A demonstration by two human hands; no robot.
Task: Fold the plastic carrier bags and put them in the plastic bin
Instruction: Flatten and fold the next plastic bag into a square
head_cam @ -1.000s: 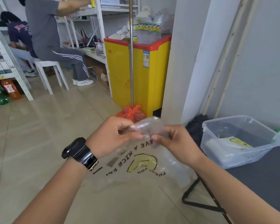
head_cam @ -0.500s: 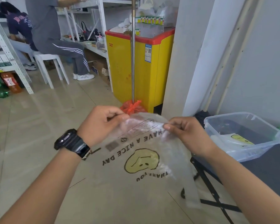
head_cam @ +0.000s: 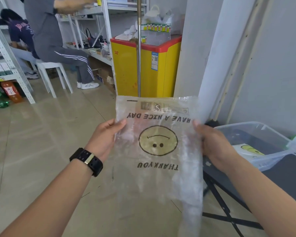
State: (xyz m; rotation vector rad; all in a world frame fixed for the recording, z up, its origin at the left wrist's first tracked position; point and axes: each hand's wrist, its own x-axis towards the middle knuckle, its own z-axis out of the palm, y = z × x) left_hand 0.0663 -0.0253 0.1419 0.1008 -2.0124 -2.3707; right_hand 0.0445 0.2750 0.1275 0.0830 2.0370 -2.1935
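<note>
Carrier bag [head_cam: 158,142] is hanging spread in the air between both hands, in front of the body, its smiley print and lettering reading upside down. Left hand [head_cam: 106,139] is pinching the left edge, thumb on the front face; right hand [head_cam: 214,144] is gripping the right edge, fingers partly veiled behind the film. Folding well probably means keeping the top edge level and taut, bringing one side edge squarely over the other, then pressing the air out before creasing. Film is looking thin, translucent and crinkled, floor tiles showing through it; the right side is bunching into a long pleated strip trailing downward. Plastic bin [head_cam: 256,132], clear and rectangular with rounded corners, is sitting on the dark bench [head_cam: 289,173] near the right hand, holding what looks like a folded smiley bag [head_cam: 249,149].
</note>
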